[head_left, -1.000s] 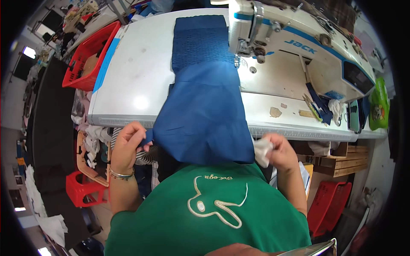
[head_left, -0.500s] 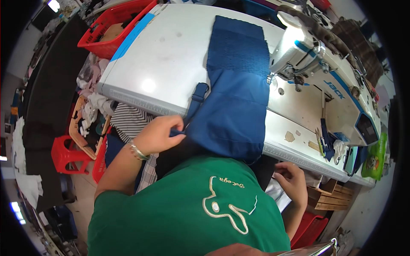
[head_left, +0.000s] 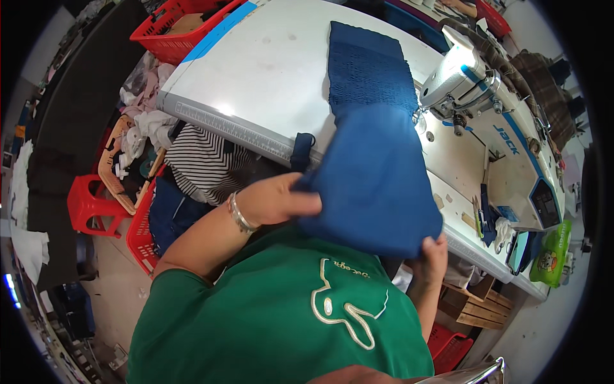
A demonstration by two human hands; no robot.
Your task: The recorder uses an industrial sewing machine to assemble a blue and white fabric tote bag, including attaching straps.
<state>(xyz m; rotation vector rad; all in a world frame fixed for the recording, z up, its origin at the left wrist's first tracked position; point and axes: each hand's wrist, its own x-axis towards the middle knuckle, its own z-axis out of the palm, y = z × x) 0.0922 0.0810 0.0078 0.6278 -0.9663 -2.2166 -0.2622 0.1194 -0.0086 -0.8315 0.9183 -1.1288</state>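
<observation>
A navy blue garment [head_left: 377, 185] with a crinkled, gathered band lies with its far end on the white sewing table. Its near part is lifted off the table edge, slightly blurred. My left hand [head_left: 278, 200] grips the near left side, thumb on top and fingers partly hidden by the cloth. At the near right corner, my right hand [head_left: 433, 259] pinches the hem. A blue strap [head_left: 302, 150] hangs over the table edge beyond my left hand. The white sewing machine [head_left: 457, 80] stands right of the garment, its needle area close to the gathered band.
Scissors [head_left: 478, 214] and scraps lie on the table's right side, near a phone [head_left: 518, 251] and a green bag [head_left: 551, 256]. Left of the table are a red basket [head_left: 182, 38], striped cloth [head_left: 203, 163] and a red stool [head_left: 89, 205]. A wooden crate [head_left: 485, 307] stands below right.
My right hand has come up from beside my body and taken the garment's near right corner. My left hand has moved right, and the near part has been raised and spread.
</observation>
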